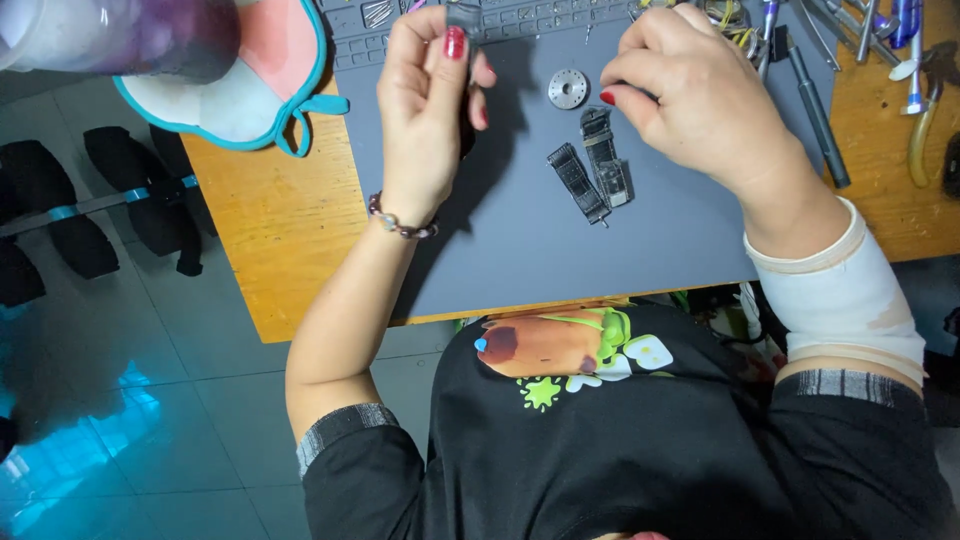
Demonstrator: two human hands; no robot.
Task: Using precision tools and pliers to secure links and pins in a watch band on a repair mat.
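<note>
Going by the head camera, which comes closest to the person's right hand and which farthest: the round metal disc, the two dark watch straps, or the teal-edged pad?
From the right hand:
1. Round metal disc, just left of its fingertips on the grey mat.
2. Two dark watch straps, on the mat below the disc.
3. Teal-edged pad, far left, on the wooden table's corner.

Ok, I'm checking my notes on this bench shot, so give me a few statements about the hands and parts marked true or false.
1. Two dark strap pieces lie on the grey mat. True.
2. The left hand holds a small dark part. True.
3. The round metal disc sits on the bare wood. False: it lies on the grey mat.
4. The right hand rests flat and open. False: its fingers are pinched together above the mat.
5. The left wrist is bare. False: it wears a beaded bracelet.
</note>
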